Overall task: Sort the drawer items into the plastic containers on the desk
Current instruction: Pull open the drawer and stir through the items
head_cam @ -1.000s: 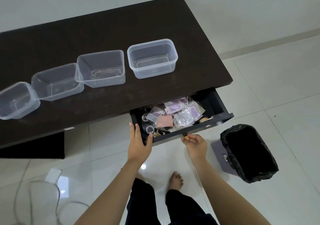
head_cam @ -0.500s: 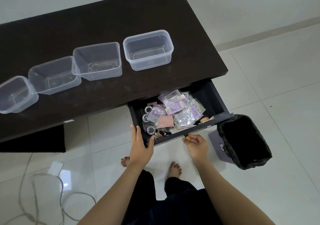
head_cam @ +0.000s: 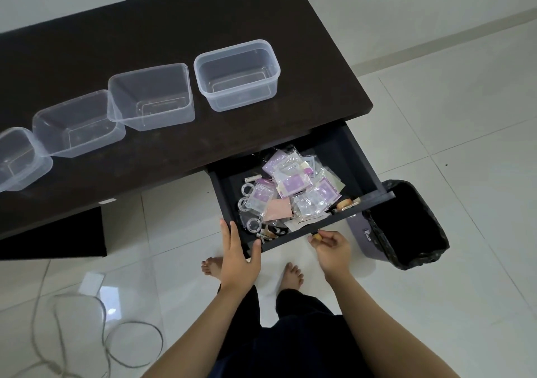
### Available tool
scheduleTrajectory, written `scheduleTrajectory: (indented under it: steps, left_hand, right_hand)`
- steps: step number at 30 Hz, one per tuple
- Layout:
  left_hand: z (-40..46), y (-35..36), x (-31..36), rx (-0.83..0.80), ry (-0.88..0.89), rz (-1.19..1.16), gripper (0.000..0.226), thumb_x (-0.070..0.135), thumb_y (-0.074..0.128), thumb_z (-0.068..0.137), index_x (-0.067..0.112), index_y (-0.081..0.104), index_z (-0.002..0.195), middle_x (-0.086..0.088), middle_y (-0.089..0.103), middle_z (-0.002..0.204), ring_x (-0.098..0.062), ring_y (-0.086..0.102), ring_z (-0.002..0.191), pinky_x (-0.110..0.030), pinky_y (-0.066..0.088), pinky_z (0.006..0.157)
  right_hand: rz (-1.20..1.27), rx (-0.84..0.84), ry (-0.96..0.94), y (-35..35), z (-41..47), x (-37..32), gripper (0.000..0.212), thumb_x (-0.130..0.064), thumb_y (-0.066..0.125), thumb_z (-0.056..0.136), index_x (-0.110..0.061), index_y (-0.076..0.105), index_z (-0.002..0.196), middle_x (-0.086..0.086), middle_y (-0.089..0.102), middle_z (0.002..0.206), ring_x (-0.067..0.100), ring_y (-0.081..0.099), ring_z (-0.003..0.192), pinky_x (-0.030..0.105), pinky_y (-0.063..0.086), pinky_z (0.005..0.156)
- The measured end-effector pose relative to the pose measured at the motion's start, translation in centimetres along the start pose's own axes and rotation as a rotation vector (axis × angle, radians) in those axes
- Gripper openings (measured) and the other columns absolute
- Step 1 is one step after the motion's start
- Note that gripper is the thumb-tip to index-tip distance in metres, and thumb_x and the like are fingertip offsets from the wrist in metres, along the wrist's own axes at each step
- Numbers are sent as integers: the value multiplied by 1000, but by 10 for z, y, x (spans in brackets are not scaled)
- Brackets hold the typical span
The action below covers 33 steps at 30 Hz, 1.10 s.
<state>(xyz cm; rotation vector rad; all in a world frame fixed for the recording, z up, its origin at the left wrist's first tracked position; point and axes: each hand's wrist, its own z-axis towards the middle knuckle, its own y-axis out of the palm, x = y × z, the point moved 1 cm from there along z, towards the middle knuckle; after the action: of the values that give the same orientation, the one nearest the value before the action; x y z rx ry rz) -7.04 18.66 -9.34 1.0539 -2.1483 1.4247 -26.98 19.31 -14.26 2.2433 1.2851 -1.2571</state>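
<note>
The dark drawer (head_cam: 360, 157) stands pulled out from under the desk (head_cam: 203, 133). Inside lie purple and clear plastic packets (head_cam: 293, 180), clear rings (head_cam: 247, 189), a pink note (head_cam: 278, 208), a tape roll (head_cam: 345, 203) and small batteries. My left hand (head_cam: 236, 257) rests on the drawer's front left corner with straight fingers and the thumb over the front panel. My right hand (head_cam: 331, 248) pinches the small knob (head_cam: 317, 236) on the drawer front. Several empty clear plastic containers (head_cam: 236, 74) sit in a row on the desk.
A black-lined waste bin (head_cam: 406, 223) stands on the floor right of the drawer. A grey cable (head_cam: 107, 345) and a white adapter (head_cam: 91, 283) lie on the tiles at lower left. My bare feet (head_cam: 290, 276) are below the drawer.
The drawer has slid further out, showing more of its contents. Both hands kept their places on its front as it came toward me.
</note>
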Motion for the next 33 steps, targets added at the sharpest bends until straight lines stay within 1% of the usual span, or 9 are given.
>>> scheduleTrajectory:
  steps: [2, 5, 9, 13, 17, 20, 22, 29, 33]
  left_hand:
    - [-6, 3, -2, -11, -3, -27, 77, 43, 49, 93, 20, 4, 152, 16, -20, 156, -18, 41, 135, -26, 34, 105]
    - [-17, 8, -6, -42, 13, -56, 79, 41, 50, 93, 21, 1, 152, 20, -24, 153, -12, 20, 145, -17, 31, 97]
    - [-25, 11, -10, -47, 1, -40, 80, 42, 50, 93, 22, 1, 151, 17, -23, 155, -17, 35, 139, -18, 31, 94]
    - [-41, 14, -14, -72, 16, -10, 80, 37, 51, 94, 17, 1, 152, 13, -23, 154, -15, 17, 145, -13, 25, 93]
    - [-46, 17, -10, -78, 2, -19, 79, 34, 52, 94, 16, 1, 152, 6, -20, 157, -12, 17, 144, -9, 22, 93]
    - [-47, 15, -7, -92, 6, -26, 82, 33, 55, 93, 14, 2, 152, 4, -19, 157, -1, 15, 138, -7, 21, 98]
    - [-48, 15, -9, -103, 13, -11, 88, 38, 58, 90, 17, -1, 152, 5, -20, 157, 2, 10, 141, -5, 19, 94]
    - [-46, 18, -14, -89, 8, 14, 94, 45, 61, 86, 19, -1, 152, 5, -19, 158, -11, -1, 148, -17, 19, 99]
    - [-42, 17, -12, -59, 26, 26, 94, 44, 63, 85, 18, 2, 152, 5, -19, 158, -11, -4, 147, -19, 13, 104]
  right_hand:
    - [3, 7, 5, -5, -4, 4, 22, 9, 74, 72, -8, 63, 79, 3, 65, 72, 6, 64, 62, 5, 49, 58]
    - [10, 25, 3, -14, -11, 10, 21, 8, 74, 73, -9, 63, 78, 4, 64, 73, 13, 61, 67, 5, 49, 58]
    - [1, 18, 4, -21, -18, 14, 20, 10, 72, 73, -6, 62, 79, 5, 63, 72, 12, 60, 67, 7, 49, 59]
    - [-52, 35, 55, -32, -28, 25, 21, 7, 74, 73, -9, 60, 76, 5, 63, 72, 16, 59, 68, 20, 47, 66]
    - [-76, 32, 67, -36, -27, 29, 24, 6, 74, 73, -13, 59, 73, 3, 63, 72, 19, 59, 69, 27, 46, 72]
    - [-63, 20, 77, -35, -26, 29, 21, 7, 74, 73, -9, 60, 76, 2, 63, 70, 17, 59, 67, 27, 46, 72]
    - [-56, 4, 74, -36, -26, 31, 22, 8, 74, 73, -8, 60, 75, 2, 63, 69, 17, 59, 67, 23, 47, 67]
    - [-127, -67, 46, -42, -20, 35, 26, 4, 76, 71, -17, 61, 73, 2, 66, 75, 19, 62, 74, 26, 47, 73]
    - [-141, -51, 42, -53, -18, 29, 31, 0, 79, 70, -17, 58, 87, 5, 67, 92, 20, 65, 85, 31, 51, 79]
